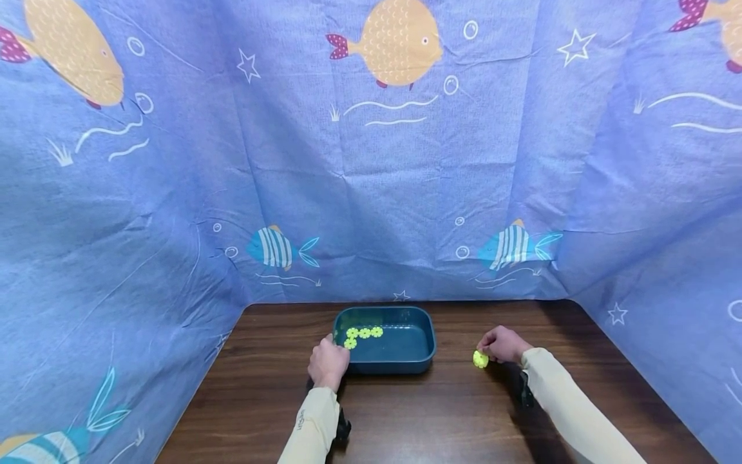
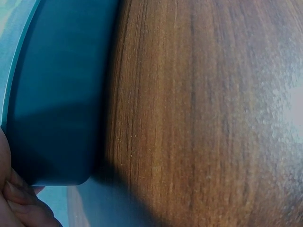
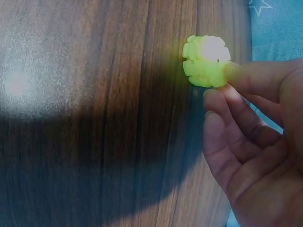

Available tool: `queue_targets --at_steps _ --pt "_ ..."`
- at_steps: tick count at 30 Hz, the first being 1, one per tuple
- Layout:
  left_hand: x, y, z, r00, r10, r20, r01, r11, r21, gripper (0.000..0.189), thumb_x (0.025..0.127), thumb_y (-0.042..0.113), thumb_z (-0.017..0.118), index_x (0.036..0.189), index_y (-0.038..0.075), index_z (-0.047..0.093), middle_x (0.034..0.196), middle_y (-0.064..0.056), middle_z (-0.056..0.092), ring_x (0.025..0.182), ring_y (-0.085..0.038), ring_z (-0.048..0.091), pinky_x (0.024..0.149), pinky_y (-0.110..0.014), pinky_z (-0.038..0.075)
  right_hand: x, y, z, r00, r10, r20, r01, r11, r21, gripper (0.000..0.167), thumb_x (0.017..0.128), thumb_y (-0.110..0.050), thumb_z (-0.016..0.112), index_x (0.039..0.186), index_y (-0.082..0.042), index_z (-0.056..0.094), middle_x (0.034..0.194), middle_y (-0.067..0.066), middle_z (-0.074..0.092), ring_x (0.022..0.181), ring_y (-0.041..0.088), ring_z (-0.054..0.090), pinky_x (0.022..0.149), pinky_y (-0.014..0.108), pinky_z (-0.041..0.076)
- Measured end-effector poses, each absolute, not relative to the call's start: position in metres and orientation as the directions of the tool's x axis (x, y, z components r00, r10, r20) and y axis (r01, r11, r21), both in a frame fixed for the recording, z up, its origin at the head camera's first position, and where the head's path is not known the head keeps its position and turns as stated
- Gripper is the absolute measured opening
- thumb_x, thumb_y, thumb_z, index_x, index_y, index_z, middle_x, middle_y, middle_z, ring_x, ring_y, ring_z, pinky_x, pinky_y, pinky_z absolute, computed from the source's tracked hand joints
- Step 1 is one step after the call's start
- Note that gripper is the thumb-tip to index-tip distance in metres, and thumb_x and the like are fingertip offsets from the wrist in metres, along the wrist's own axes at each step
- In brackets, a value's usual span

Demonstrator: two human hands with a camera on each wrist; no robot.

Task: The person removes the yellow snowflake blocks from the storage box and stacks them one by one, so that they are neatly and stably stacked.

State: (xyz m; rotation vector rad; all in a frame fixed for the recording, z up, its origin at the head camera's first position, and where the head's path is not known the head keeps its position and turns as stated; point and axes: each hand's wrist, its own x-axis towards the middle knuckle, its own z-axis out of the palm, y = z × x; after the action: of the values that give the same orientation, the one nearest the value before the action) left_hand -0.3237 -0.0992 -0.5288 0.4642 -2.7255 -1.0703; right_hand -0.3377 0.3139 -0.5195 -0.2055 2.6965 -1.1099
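Observation:
A dark teal rectangular tray (image 1: 385, 368) stands toward the back of the table, with several yellow-green flower-shaped pieces (image 1: 364, 333) lying inside its left part. At its left front corner, my left hand (image 1: 328, 363) grips the rim; the left wrist view shows the curled fingers (image 2: 28, 208) against the tray's wall (image 2: 57, 94). To the right of the tray, my right hand (image 1: 503, 345) pinches another yellow-green flower-shaped piece (image 1: 480, 359) between thumb and fingertips. Close up in the right wrist view, that notched piece (image 3: 203, 64) has a bright glare on it.
The brown wood-grain table (image 1: 429, 419) extends around the tray and under both hands. A blue cloth (image 1: 394, 193) printed with fish hangs along the back and both sides. Dark wrist devices (image 1: 343, 426) sit under the cream sleeves (image 1: 315, 422).

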Motion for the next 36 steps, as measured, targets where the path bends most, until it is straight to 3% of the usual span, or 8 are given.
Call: queue_targets --at_steps 9,19,36 --pt "-0.323 -0.099 -0.529 -0.935 -0.351 0.051 -0.222 0.693 0.686 0.046 0.088 0.014 0.057 0.133 0.005 0.065 0.115 -0.024 0.071 0.094 -0.042 0.069 0.076 -0.058 0.054 -0.333 0.309 -0.517 -0.964 -0.202 -0.172 -0.037 0.744 -0.667 0.005 0.089 -0.002 0.066 0.091 0.0 0.071 0.08 0.004 0.066 0.067 0.019 0.058 0.061 0.032 0.051" --pt "-0.32 -0.1 -0.529 -0.935 -0.349 0.062 -0.212 0.69 0.692 0.038 0.088 0.013 0.057 0.123 0.005 0.069 0.104 -0.021 0.073 0.086 -0.039 0.069 0.069 -0.055 0.053 -0.331 0.31 -0.517 -0.962 -0.165 -0.219 0.018 0.759 -0.651 0.009 0.087 0.002 0.063 0.089 -0.002 0.071 0.081 0.004 0.066 0.072 0.018 0.058 0.064 0.031 0.051" --pt "-0.319 -0.101 -0.53 -0.934 -0.35 0.066 -0.209 0.689 0.694 0.036 0.088 0.012 0.056 0.121 0.006 0.07 0.102 -0.021 0.073 0.086 -0.039 0.068 0.068 -0.055 0.053 -0.326 0.308 -0.521 -0.972 -0.174 -0.156 -0.034 0.763 -0.645 0.009 0.083 0.004 0.063 0.086 -0.001 0.069 0.077 0.003 0.064 0.067 0.016 0.057 0.06 0.03 0.05"
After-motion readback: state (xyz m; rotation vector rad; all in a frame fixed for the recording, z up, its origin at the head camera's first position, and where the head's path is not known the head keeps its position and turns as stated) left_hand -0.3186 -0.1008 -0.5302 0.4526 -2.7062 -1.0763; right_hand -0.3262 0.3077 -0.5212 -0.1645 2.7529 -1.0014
